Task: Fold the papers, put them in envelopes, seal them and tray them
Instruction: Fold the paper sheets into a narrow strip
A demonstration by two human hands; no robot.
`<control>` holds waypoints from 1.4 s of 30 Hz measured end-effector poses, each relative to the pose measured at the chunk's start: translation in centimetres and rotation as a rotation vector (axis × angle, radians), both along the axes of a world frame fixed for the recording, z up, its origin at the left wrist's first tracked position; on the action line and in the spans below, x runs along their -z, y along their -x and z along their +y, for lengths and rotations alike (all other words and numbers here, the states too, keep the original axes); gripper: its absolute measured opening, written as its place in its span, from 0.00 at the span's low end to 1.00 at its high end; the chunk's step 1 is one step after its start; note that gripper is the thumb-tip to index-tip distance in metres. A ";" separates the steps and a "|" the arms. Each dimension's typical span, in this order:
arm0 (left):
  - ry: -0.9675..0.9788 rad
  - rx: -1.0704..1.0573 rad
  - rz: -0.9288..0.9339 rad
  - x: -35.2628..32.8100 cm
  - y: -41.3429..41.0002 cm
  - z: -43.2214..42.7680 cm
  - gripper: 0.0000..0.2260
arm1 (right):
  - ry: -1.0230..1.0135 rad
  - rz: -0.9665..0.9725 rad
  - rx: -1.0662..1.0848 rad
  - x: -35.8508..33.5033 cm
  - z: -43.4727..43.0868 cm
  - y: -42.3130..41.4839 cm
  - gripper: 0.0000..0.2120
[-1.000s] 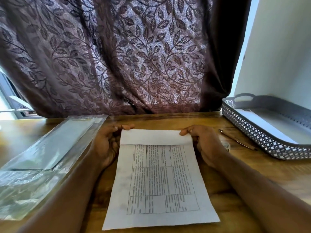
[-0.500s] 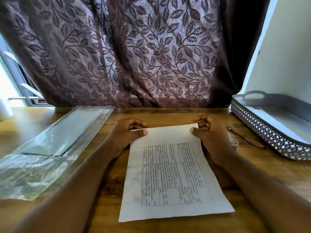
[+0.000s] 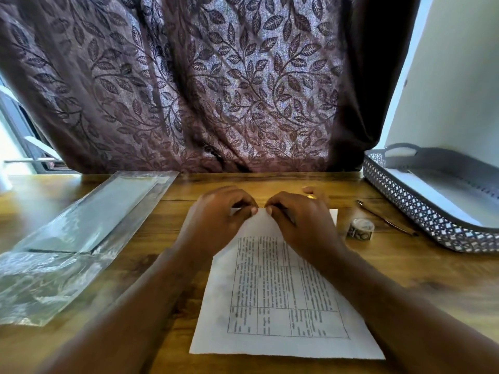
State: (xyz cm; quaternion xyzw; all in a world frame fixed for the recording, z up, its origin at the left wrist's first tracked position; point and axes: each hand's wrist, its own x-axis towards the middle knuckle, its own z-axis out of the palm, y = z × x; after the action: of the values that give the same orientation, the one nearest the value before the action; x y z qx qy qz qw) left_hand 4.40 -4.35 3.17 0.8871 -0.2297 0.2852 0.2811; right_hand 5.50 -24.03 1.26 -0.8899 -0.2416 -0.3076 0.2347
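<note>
One white printed paper sheet (image 3: pixel 280 292) lies mid-way across the wooden desk (image 3: pixel 421 279), its long axis running from near edge to far edge. The left hand (image 3: pixel 218 220) and right hand (image 3: pixel 302 222) are equally near its far end, and their curled fingers (image 3: pixel 253 211) pinch that edge. One grey perforated plastic tray (image 3: pixel 405 209) sits at the far right corner, and one clear plastic envelope packet (image 3: pixel 89 225) lies on the left.
</note>
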 end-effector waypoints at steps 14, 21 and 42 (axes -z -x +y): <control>0.133 -0.197 0.244 1.4 -2.6 3.6 0.07 | -0.148 0.335 0.047 0.0 -3.7 -1.2 0.03; -0.089 -0.141 0.070 1.0 -1.4 0.9 0.05 | -0.125 0.279 -0.063 -0.3 -1.8 0.4 0.02; 0.457 -0.249 0.396 2.1 -3.2 5.5 0.03 | -0.358 0.300 0.075 0.2 -3.3 -1.3 0.03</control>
State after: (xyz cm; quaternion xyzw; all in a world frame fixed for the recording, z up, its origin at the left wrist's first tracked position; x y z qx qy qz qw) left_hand 7.61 1.11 1.09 0.8605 0.0098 0.1835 0.4751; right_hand 6.80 -27.36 1.04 -0.8783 -0.1123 -0.2181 0.4104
